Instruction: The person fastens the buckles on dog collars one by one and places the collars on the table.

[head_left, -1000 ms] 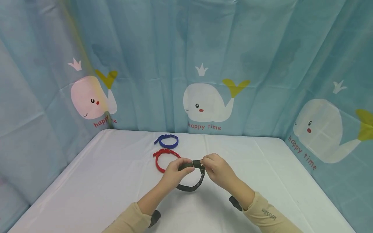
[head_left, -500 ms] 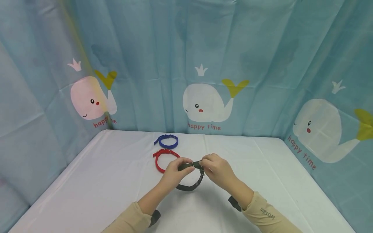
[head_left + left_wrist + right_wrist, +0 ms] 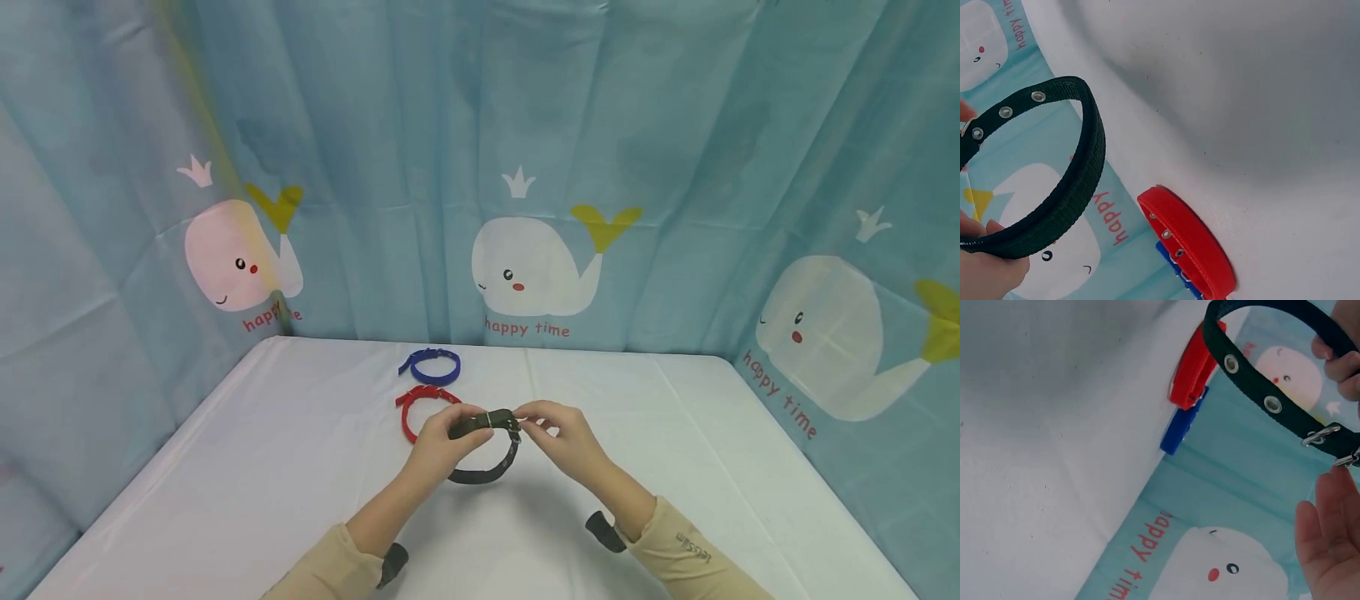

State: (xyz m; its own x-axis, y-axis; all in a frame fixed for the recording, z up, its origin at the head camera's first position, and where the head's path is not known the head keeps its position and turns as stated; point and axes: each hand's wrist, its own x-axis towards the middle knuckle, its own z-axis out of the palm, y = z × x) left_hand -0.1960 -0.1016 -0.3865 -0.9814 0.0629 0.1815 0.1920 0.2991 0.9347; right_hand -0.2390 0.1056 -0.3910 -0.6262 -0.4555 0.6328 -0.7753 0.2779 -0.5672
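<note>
A dark green collar (image 3: 480, 477), closed into a loop, is held up over the white table. My left hand (image 3: 442, 446) grips its upper left part between thumb and fingers. At the upper right, my right hand (image 3: 562, 437) pinches the collar's buckle end with thumb and forefinger. The right wrist view shows the metal buckle (image 3: 1322, 434) and eyelets along the strap, with the right fingertips (image 3: 1339, 475) at a metal piece near the frame's edge. The left wrist view shows the loop's outer band and several eyelets; the buckle end is mostly cut off there.
A red collar (image 3: 408, 423) lies on the table (image 3: 300, 467) behind the left hand, partly covered by it. Farther back lies a blue collar (image 3: 436, 379). A light blue curtain (image 3: 420, 167) with whale prints stands behind the table and along both sides.
The hands and green collar have shifted slightly left. The right fingers have moved from over the strap to its buckle end, and more of the strap and buckle now shows between the hands.
</note>
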